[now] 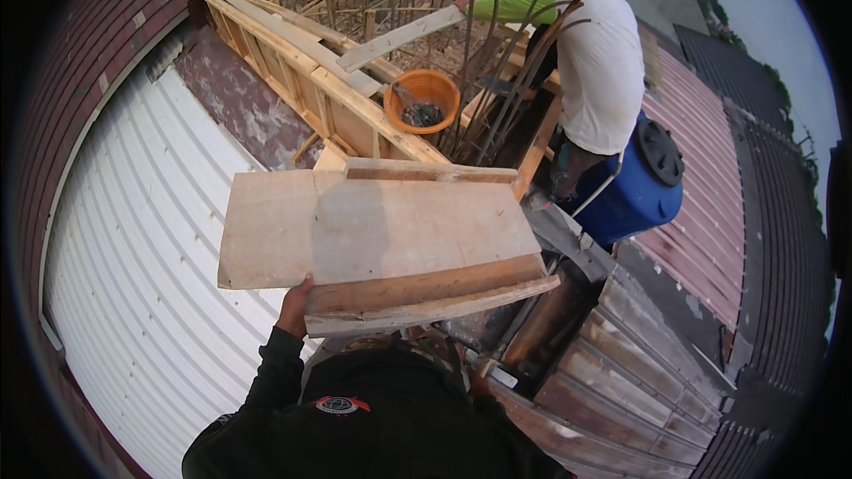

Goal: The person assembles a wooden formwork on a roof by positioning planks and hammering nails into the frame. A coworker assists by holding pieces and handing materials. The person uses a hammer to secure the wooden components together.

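A pale plywood panel [426, 222] with wooden battens along its near and far edges spans the space in front of me. My left hand [294, 307] grips its near left edge, with the thumb on top and the other fingers out of sight beneath. Along the near side, the batten [435, 306] runs from beside that hand toward the right. Low by my waist, only a dark bit of my right hand [480, 385] shows; its fingers are hidden. The panel's far side lies close to the corner of a timber formwork frame [333, 93].
An orange bucket [390, 113] with small dark pieces inside sits on the frame. Beyond it, a co-worker [603, 53] holds a plank [404, 38]. Bent rebar [488, 62] sticks up beside them. A blue drum [617, 200], white corrugated roofing [142, 239] and rusty sheets [612, 372] surround me.
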{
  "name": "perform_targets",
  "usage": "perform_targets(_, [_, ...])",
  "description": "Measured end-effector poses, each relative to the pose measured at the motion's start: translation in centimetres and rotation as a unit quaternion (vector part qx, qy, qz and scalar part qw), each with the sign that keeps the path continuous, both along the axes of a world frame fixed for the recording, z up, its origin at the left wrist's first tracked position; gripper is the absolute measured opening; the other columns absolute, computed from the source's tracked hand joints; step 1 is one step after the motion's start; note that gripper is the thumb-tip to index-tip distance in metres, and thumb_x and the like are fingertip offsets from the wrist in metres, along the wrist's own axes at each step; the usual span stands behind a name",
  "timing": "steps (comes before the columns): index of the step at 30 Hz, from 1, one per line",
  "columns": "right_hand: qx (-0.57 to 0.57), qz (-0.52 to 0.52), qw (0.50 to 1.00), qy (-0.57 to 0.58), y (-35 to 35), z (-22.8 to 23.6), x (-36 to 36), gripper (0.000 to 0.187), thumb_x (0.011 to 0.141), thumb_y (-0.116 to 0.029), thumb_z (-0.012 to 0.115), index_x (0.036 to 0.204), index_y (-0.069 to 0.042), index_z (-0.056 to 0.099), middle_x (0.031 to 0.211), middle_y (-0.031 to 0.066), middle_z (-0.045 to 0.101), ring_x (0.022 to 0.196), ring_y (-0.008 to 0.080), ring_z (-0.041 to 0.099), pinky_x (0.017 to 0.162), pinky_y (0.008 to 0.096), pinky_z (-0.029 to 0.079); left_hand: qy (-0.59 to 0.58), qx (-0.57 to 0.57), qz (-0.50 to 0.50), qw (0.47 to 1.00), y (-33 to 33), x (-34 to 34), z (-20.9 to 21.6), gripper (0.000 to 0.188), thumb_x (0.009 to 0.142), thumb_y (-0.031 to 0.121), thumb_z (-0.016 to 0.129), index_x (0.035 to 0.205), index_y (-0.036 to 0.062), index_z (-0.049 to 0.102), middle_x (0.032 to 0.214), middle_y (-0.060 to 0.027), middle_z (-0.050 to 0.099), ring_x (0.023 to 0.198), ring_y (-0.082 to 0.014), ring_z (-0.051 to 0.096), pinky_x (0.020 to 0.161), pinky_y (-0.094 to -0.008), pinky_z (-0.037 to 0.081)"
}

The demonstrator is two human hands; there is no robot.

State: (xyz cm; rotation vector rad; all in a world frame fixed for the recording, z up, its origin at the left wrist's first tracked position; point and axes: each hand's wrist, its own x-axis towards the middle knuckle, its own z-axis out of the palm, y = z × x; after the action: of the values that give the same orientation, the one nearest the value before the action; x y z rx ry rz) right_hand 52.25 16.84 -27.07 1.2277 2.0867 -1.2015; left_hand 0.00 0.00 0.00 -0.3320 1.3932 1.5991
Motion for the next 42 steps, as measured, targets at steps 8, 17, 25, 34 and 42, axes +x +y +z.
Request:
perform_targets(8, [0.062,-0.024,0.997,0.050,-0.2,4.7,-1.1,0.038,0.075,-0.004,0.071,0.113,-0.007,0.070,0.105,0.0250,0.070,0.105,0.0405,0.067,0.085,0.0473,0.056,-0.004,0.008,0.012,1.000,0.3,0.5,-1.0,0.053,0.104,0.042,0.049,0.131,-0.0030,0.055,0.121,-0.0187,0.066,0.108,-0.0313,0.066,0.097,-0.0427,0.051])
perform_targets(17, [0.064,-0.051,0.996,0.042,-1.0,3.9,-1.4,0.027,0.080,0.001,0.066,0.106,-0.005,0.067,0.096,0.0268,0.068,0.099,0.0445,0.067,0.079,0.0514,0.055,-0.021,0.025,0.009,0.999,-0.4,-0.3,-1.8,0.054,0.103,0.043,0.052,0.131,-0.0036,0.054,0.122,-0.0185,0.065,0.109,-0.0316,0.066,0.096,-0.0443,0.051])
perform_targets(25, [0.105,-0.017,0.994,0.019,-0.9,4.6,-1.5,0.040,0.076,0.002,0.068,0.114,-0.007,0.066,0.104,0.0267,0.069,0.105,0.0438,0.066,0.083,0.0511,0.055,-0.017,0.020,0.005,1.000,0.5,0.1,-0.6,0.053,0.104,0.042,0.048,0.131,-0.0031,0.054,0.123,-0.0188,0.066,0.110,-0.0313,0.066,0.098,-0.0433,0.051])
perform_targets(34, [0.114,-0.004,0.993,0.037,-0.6,3.6,-1.2,0.039,0.074,0.002,0.070,0.111,-0.008,0.069,0.100,0.0248,0.070,0.101,0.0425,0.068,0.081,0.0503,0.056,-0.005,0.000,0.002,1.000,0.6,0.1,0.1,0.052,0.104,0.042,0.049,0.130,-0.0029,0.056,0.120,-0.0171,0.067,0.108,-0.0299,0.066,0.097,-0.0415,0.051])
perform_targets(42, [0.127,-0.016,0.991,0.044,-1.1,5.3,-2.0,0.034,0.073,0.003,0.070,0.107,-0.006,0.069,0.096,0.0253,0.070,0.099,0.0432,0.068,0.079,0.0505,0.056,-0.013,0.026,0.008,1.000,0.1,0.1,-0.6,0.053,0.104,0.042,0.050,0.130,-0.0044,0.055,0.121,-0.0185,0.066,0.108,-0.0307,0.066,0.096,-0.0428,0.051])
